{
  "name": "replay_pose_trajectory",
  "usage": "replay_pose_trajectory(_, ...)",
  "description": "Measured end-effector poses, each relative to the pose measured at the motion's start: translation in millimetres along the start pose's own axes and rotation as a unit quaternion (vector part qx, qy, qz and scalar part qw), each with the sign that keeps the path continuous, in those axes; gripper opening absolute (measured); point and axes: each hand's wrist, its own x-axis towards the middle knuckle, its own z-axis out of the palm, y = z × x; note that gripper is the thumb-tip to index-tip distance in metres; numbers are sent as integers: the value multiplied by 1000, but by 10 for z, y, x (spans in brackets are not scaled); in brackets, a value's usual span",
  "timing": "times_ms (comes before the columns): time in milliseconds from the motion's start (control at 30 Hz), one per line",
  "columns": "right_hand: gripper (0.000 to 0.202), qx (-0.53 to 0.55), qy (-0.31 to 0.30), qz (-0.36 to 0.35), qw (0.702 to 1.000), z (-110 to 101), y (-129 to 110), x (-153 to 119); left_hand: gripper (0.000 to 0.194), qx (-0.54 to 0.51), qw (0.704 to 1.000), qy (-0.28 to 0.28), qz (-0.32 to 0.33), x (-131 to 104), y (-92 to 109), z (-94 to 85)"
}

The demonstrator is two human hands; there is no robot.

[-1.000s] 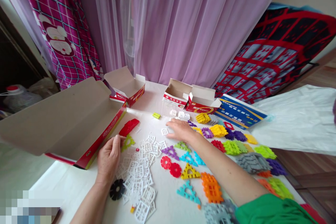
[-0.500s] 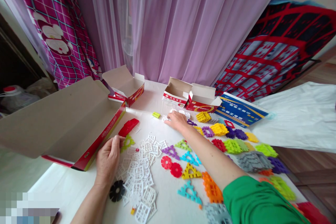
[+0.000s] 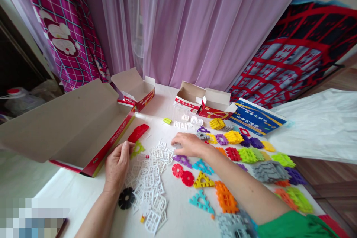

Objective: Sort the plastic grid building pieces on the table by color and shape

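1. Right hand (image 3: 189, 144), centre of frame, lies palm down with its fingers loosely spread, tips on the upper right edge of the white lattice pieces (image 3: 150, 178); cannot tell if anything is pinched under it.
2. Left hand (image 3: 117, 165), lower left of centre, rests flat on the left side of that white pile, fingers together and slightly curled, thumb tip touching a lime triangle piece (image 3: 137, 149). Holds nothing that shows.
3. White pieces: thin plastic grids, overlapping in a loose heap on the table (image 3: 173, 212), mid-lower frame. More small white ones (image 3: 189, 121) sit above, near the open red boxes (image 3: 205, 102).
4. Handling, judged: very light, stiff, probably smooth, so they slide on the table. Thin bars could snap if bent.
5. Best hold: pinch one piece by its outer edge, or hook a fingertip through a hole. Overlapped ones may drag neighbours.
6. Nearby: purple triangle (image 3: 182, 160) just below the right hand, red discs (image 3: 182, 174), black disc (image 3: 126, 198) beside the left wrist, red flat part (image 3: 138, 132), big open carton (image 3: 67, 126) at left.
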Motion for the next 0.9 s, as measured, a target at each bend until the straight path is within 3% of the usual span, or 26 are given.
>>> replay_pose_trajectory(67, 29, -1, -12, -23, 1000, 43, -48, -86, 45, 0, 1000, -1, -2, 1, -11, 0)
replay_pose_trajectory(167, 22, -14, -15, 2, 1000, 52, -90, -90, 46, -2, 1000, -1, -4, 3, -13, -2)
replay_pose_trajectory(333, 14, -36, -44, 65, 996, -10, -154, 22, 47, -4, 1000, -3, -1, 4, 9, -3)
replay_pose_trajectory(533, 29, -91, 5, 196, 976, 11, -75, 40, 48, 5, 1000, -1, -1, 9, -13, -4)
replay_pose_trajectory(733, 35, -41, 19, 102, 994, -24, 102, -24, 48, 12, 1000, -3, 5, 7, -27, -8)
replay_pose_trajectory(900, 34, -50, -13, 84, 995, -7, 81, 7, 46, 8, 1000, -6, -2, 7, -27, -14)
